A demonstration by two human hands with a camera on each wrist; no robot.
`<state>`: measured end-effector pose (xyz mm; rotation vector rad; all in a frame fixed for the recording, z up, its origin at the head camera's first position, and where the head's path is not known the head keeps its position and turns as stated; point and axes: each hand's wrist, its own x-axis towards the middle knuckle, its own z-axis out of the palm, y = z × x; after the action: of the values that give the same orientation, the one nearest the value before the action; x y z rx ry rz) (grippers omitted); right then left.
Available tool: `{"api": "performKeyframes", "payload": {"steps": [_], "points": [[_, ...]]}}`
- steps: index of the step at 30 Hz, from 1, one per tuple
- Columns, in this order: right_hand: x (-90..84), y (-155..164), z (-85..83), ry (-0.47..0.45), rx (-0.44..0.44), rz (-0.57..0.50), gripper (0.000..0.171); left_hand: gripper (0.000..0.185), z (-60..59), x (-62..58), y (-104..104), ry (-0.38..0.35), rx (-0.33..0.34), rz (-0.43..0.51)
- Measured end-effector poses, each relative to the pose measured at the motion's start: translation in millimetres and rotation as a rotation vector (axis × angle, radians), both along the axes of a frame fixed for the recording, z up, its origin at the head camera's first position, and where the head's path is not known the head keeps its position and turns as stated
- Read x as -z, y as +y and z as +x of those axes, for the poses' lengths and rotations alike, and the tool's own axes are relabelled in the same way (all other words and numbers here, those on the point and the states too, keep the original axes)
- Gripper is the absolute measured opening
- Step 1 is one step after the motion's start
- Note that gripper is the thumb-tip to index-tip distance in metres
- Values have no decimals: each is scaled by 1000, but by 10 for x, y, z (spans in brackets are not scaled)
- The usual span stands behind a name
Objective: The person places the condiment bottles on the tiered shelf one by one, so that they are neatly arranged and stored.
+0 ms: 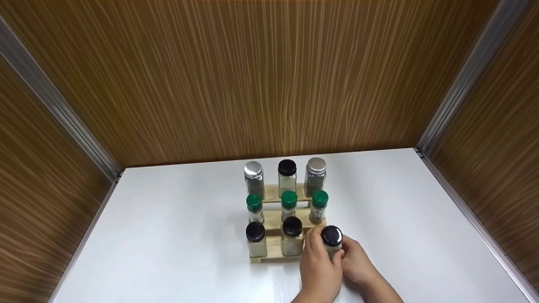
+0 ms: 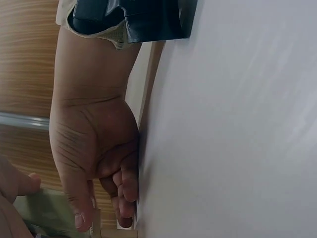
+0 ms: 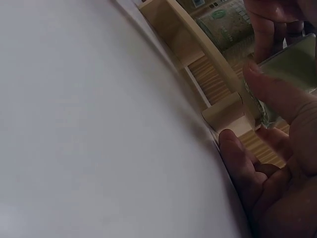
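**Black-capped jar at the rack's front corner**

My right hand (image 1: pixel 358 263) holds the black-capped jar (image 1: pixel 332 240) in its grip, thumb and fingers wrapped round the glass below the cap. My left hand (image 1: pixel 321 265) closes on the same jar from the other side, fingers curled against it, its lower fingers resting on the white worktop (image 1: pixel 168 235). In the right wrist view the jar sits tilted at the end of the wooden rack (image 3: pixel 218 111), just off the lowest step's corner, not plainly seated on it.

To handle it well, I judge the jar should stay upright, its base level with the step, with both hands keeping clear of the neighbour.

Just beyond my grip stands that neighbour, another black-capped jar (image 1: pixel 292 235), very close, so a sideways nudge could knock it. Further along the same step is a third black cap (image 1: pixel 256 238). Behind them, one step up, stand three green-capped jars (image 1: pixel 289 204); farthest back, two silver-capped jars (image 1: pixel 254 176) flank one black-capped jar (image 1: pixel 287 176).
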<state>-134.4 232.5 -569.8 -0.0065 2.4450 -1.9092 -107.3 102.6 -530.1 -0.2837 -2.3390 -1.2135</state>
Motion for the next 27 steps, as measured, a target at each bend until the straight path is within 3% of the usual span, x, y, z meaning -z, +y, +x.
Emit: {"api": "performKeyframes", "payload": {"steps": [5,11,18,23,27], "points": [[-3,-17,12,-11,48,56,66,69,9,4,3,-1,15,-7],[-11,-26,-6,-35,49,-21,64,65,0,4,5,28,-29,-13],[-15,-47,-13,-28,79,-49,61,72,3,20,38,58,-69,-37],[-2,-39,-17,15,41,-49,55,81,22,24,37,63,-69,-57],[12,-34,-15,39,-22,-78,50,97,102,12,9,6,-27,-70]]}}
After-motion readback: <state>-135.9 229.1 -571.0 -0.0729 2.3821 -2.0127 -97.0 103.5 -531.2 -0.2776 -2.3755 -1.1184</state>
